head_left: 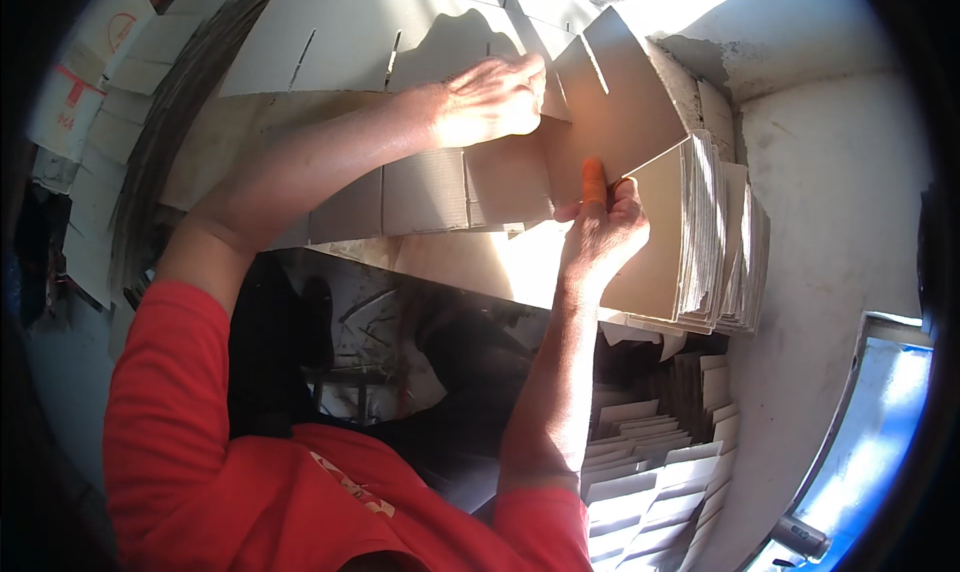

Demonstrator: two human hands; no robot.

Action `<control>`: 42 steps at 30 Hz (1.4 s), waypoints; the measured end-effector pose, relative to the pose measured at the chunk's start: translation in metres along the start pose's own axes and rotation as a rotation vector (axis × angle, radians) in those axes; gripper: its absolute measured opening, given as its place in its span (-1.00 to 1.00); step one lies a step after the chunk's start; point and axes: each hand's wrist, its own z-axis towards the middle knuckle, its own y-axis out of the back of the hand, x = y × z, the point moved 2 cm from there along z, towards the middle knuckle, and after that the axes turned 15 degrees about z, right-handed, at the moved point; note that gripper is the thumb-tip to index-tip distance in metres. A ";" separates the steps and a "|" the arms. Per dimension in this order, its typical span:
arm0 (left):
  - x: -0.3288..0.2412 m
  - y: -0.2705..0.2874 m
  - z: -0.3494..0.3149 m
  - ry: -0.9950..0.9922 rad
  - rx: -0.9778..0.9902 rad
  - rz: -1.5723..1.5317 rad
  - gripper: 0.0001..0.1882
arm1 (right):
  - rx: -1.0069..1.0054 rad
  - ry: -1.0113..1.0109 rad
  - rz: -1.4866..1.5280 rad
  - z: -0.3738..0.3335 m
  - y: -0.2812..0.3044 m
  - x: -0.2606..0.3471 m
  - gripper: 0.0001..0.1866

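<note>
Two hands (490, 97) (603, 227) — one slotted cardboard sheet (620, 102)

Upright stack of cardboard sheets (715, 237) walling off the right edge of the work surface (470, 257), slotted cardboard strips (370, 42) crowding its far edge, open passage lying along the near edge.

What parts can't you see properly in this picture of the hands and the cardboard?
- Head view: the left hand covers where the slotted cardboard strip meets the cardboard sheet.
- The right hand hides its own fingers behind the cardboard stack.
- Sun glare washes out the top right wall.
- The loose cardboard pile runs off the lower edge.
</note>
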 end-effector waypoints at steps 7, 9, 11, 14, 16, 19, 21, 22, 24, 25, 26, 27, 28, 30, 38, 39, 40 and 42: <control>-0.003 0.000 -0.012 0.187 0.042 -0.033 -0.90 | -0.024 0.063 -0.005 -0.001 0.002 0.011 -0.73; -0.006 0.004 -0.013 0.184 0.057 -0.048 -0.90 | -0.004 0.076 0.040 0.000 0.002 0.005 -0.72; -0.021 0.014 -0.015 0.015 0.035 0.040 -0.87 | -0.008 0.100 -0.010 0.000 0.002 0.002 -0.75; -0.065 0.052 -0.014 -0.194 0.028 0.207 -0.85 | -0.033 0.146 -0.127 0.000 0.006 -0.008 -0.75; -0.080 0.053 -0.026 0.124 -0.139 0.161 -0.82 | -0.036 0.126 -0.125 -0.002 0.003 -0.004 -0.74; -0.063 0.042 -0.023 0.139 -0.076 -0.026 -0.53 | -0.063 0.031 -0.017 -0.005 0.003 0.008 -0.73; -0.042 0.052 -0.008 0.272 -0.045 -0.171 -0.34 | -0.092 0.003 -0.045 -0.004 0.008 0.007 -0.72; -0.022 0.044 -0.005 0.327 -0.154 -0.145 -0.28 | -0.094 -0.008 -0.052 -0.004 0.006 0.008 -0.72; 0.014 0.023 0.005 0.496 -0.004 0.075 -0.22 | -0.087 -0.032 -0.074 -0.004 0.006 0.009 -0.71; 0.025 0.008 0.005 0.546 0.007 0.198 -0.24 | -0.082 -0.040 -0.082 -0.003 0.004 0.010 -0.70; 0.046 -0.017 0.003 0.508 0.058 0.258 -0.31 | -0.066 -0.019 -0.073 -0.003 0.002 0.012 -0.70; 0.061 -0.033 0.006 0.502 0.182 0.267 -0.40 | -0.060 -0.007 -0.068 -0.002 0.002 0.009 -0.69; 0.066 -0.041 0.010 0.487 0.307 0.269 -0.50 | -0.060 -0.001 -0.066 -0.001 0.003 0.005 -0.68; 0.067 -0.047 0.014 0.323 0.344 0.344 -0.64 | -0.080 -0.037 -0.047 0.000 0.003 0.006 -0.72; 0.074 -0.041 0.022 0.419 0.245 0.082 -0.81 | -0.099 -0.052 -0.048 -0.001 0.005 0.002 -0.75; 0.075 -0.037 0.019 0.472 0.118 0.040 -0.88 | -0.095 -0.039 -0.051 -0.001 0.005 0.003 -0.75; 0.077 -0.034 0.018 0.474 0.091 0.004 -0.87 | -0.092 -0.027 -0.054 -0.002 0.004 0.004 -0.76; 0.083 -0.028 0.017 0.478 0.035 -0.068 -0.84 | -0.110 0.017 0.032 -0.003 0.003 0.002 -0.77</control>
